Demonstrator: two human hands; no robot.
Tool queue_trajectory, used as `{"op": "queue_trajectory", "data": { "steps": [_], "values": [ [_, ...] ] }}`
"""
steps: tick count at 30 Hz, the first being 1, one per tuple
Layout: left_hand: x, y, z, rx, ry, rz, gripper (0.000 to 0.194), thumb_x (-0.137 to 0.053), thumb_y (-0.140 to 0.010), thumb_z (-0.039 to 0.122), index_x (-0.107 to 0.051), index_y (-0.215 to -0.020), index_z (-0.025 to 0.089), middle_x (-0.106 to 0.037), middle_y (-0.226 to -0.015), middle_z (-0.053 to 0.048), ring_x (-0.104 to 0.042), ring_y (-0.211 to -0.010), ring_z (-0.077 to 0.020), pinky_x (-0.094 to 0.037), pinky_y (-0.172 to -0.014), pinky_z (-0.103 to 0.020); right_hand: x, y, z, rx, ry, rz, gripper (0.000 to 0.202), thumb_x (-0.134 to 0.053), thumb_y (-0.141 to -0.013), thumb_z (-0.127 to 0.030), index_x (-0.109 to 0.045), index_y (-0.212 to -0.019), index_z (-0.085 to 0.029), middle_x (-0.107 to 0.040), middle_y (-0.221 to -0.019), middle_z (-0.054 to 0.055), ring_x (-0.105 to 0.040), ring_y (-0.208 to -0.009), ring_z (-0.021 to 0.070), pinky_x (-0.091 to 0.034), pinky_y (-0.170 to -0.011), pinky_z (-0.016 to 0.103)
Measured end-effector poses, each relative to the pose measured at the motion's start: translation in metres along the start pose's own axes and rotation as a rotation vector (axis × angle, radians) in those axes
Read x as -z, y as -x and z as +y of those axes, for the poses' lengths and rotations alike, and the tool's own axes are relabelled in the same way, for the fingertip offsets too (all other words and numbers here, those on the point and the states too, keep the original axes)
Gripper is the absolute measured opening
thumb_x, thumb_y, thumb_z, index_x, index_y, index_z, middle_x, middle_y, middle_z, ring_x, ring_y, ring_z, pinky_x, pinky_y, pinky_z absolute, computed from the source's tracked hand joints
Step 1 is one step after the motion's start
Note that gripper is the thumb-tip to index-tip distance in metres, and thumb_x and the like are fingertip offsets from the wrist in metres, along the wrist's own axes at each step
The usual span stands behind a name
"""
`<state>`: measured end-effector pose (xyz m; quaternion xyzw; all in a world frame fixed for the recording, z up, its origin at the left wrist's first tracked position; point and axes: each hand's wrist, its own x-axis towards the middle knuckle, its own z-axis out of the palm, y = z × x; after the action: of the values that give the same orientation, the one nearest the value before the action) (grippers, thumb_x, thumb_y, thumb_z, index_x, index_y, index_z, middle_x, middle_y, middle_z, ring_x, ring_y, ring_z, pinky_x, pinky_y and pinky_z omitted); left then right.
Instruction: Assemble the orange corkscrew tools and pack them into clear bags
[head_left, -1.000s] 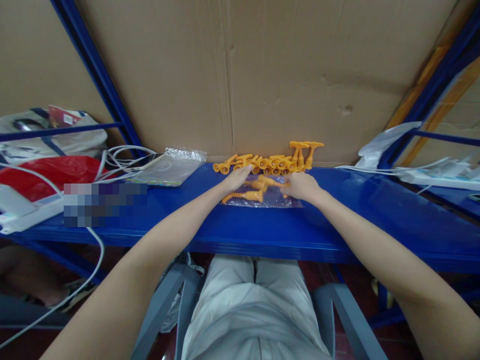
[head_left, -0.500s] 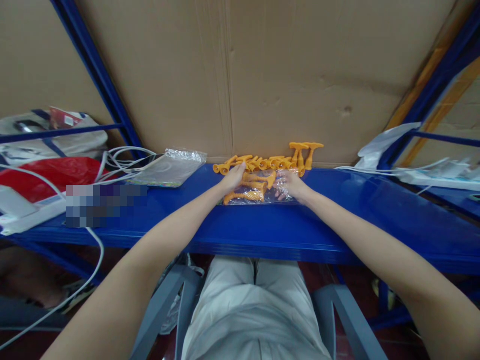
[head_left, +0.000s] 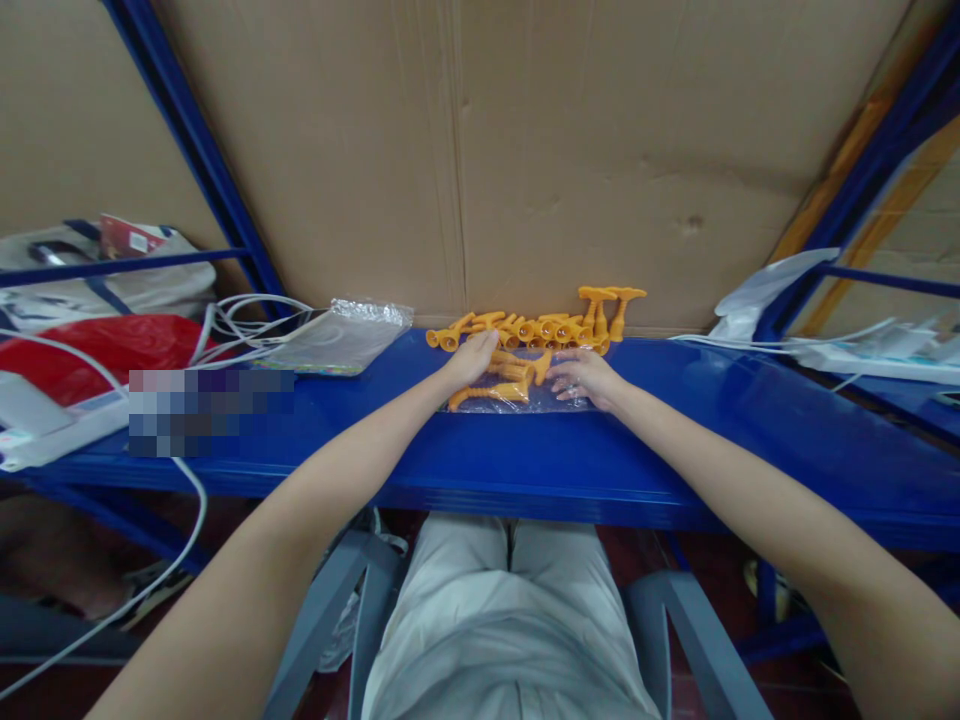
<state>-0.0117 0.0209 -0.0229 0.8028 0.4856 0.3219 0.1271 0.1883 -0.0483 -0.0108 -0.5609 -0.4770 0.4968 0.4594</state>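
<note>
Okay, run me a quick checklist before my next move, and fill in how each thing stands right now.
1. Left hand at the clear bag's left side: ok.
2. Right hand at the bag's right side: ok.
3. Right hand gripping something firmly: cannot tell.
4. Bagged orange pieces lying between the hands: ok.
5. Bag's opening closed: cannot tell.
6. Loose orange pieces free of the left hand: cannot tell.

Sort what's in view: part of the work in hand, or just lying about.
In the work: left hand; right hand; clear bag; yellow pieces inside it; likely the yellow pile behind.
Lying about: flat packet; red plastic; pale bag; power strip.
</note>
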Motion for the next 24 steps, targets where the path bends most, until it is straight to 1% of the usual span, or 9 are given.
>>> {"op": "queue_trajectory", "data": {
  "steps": [4,6,8,10,12,14,17,21,24],
  "values": [
    [0.0015,0.0049,0.0022,-0.103,-0.158,-0.069,0.043,-0.028,-0.099,0.033,-0.060,-0.120,0.013,-0.065,-0.127,-0.011,-0.056,-0.122,-0.0233,-0.040,-0.109,-0.037,0.0010,-0.0028,0.0025,0.017,-0.008,-0.002,0.023,-0.066,-0.080,-0.004,-0.053,-0.094,-0.017,-0.068,-0.071,0.000,-0.055,-0.042,0.0081,-0.049,-0.039,0.021],
    [0.0003,0.0062,0.0022,-0.107,-0.217,-0.086,0.043,-0.029,-0.099,0.031,-0.056,-0.126,0.013,-0.061,-0.134,-0.011,-0.054,-0.126,-0.0235,-0.037,-0.111,-0.038,0.0014,-0.0029,0.0038,0.020,0.033,-0.070,0.015,-0.066,-0.080,-0.005,-0.057,-0.084,-0.015,-0.067,-0.068,0.001,-0.052,-0.042,0.0067,-0.047,-0.039,0.019],
    [-0.0015,0.0067,0.0015,-0.113,-0.258,-0.100,0.044,-0.029,-0.099,0.032,-0.051,-0.132,0.012,-0.056,-0.141,-0.012,-0.050,-0.131,-0.0236,-0.034,-0.113,-0.038,0.0015,-0.0016,0.0043,0.013,0.080,-0.192,0.010,-0.066,-0.081,-0.005,-0.062,-0.080,-0.014,-0.068,-0.068,0.002,-0.053,-0.044,0.0063,-0.046,-0.040,0.017],
    [-0.0031,0.0065,0.0005,-0.131,-0.278,-0.116,0.047,-0.030,-0.098,0.033,-0.047,-0.136,0.011,-0.051,-0.145,-0.013,-0.046,-0.136,-0.0237,-0.032,-0.115,-0.038,0.0017,-0.0001,0.0042,-0.001,0.120,-0.296,0.014,-0.064,-0.081,-0.003,-0.069,-0.088,-0.014,-0.070,-0.075,0.003,-0.055,-0.047,0.0067,-0.048,-0.041,0.017],
    [-0.0041,0.0057,-0.0008,-0.144,-0.287,-0.131,0.049,-0.032,-0.098,0.034,-0.044,-0.139,0.010,-0.048,-0.148,-0.014,-0.043,-0.138,-0.0242,-0.031,-0.116,-0.038,0.0021,0.0005,0.0042,-0.008,0.148,-0.350,0.027,-0.061,-0.082,0.000,-0.072,-0.101,-0.015,-0.072,-0.083,0.004,-0.056,-0.048,0.0065,-0.050,-0.043,0.018],
    [-0.0045,0.0045,-0.0020,-0.146,-0.290,-0.141,0.050,-0.035,-0.097,0.035,-0.043,-0.140,0.010,-0.047,-0.149,-0.015,-0.044,-0.138,-0.0251,-0.032,-0.115,-0.039,0.0031,-0.0003,0.0046,-0.005,0.160,-0.389,0.034,-0.058,-0.082,0.002,-0.072,-0.107,-0.016,-0.073,-0.087,0.005,-0.056,-0.049,0.0060,-0.051,-0.044,0.017],
    [-0.0044,0.0027,-0.0036,-0.149,-0.286,-0.142,0.049,-0.037,-0.096,0.035,-0.045,-0.138,0.011,-0.050,-0.146,-0.016,-0.048,-0.134,-0.0260,-0.036,-0.112,-0.040,0.0043,-0.0025,0.0057,0.003,0.166,-0.431,0.032,-0.057,-0.083,0.002,-0.074,-0.103,-0.016,-0.073,-0.083,0.004,-0.057,-0.049,0.0054,-0.050,-0.044,0.015],
    [-0.0039,0.0015,-0.0048,-0.188,-0.269,-0.147,0.043,-0.039,-0.095,0.035,-0.051,-0.129,0.012,-0.057,-0.137,-0.015,-0.054,-0.127,-0.0259,-0.039,-0.109,-0.040,0.0046,-0.0050,0.0074,0.029,0.170,-0.407,0.025,-0.056,-0.082,0.002,-0.075,-0.087,-0.014,-0.069,-0.070,0.003,-0.057,-0.049,0.0065,-0.049,-0.044,0.015],
    [-0.0038,0.0016,-0.0053,-0.206,-0.250,-0.141,0.040,-0.040,-0.095,0.035,-0.053,-0.125,0.013,-0.059,-0.134,-0.015,-0.054,-0.125,-0.0259,-0.040,-0.108,-0.040,0.0050,-0.0062,0.0085,0.031,0.191,-0.414,0.028,-0.054,-0.081,0.002,-0.077,-0.087,-0.013,-0.065,-0.057,0.002,-0.058,-0.049,0.0081,-0.050,-0.048,0.016]
  ]
}}
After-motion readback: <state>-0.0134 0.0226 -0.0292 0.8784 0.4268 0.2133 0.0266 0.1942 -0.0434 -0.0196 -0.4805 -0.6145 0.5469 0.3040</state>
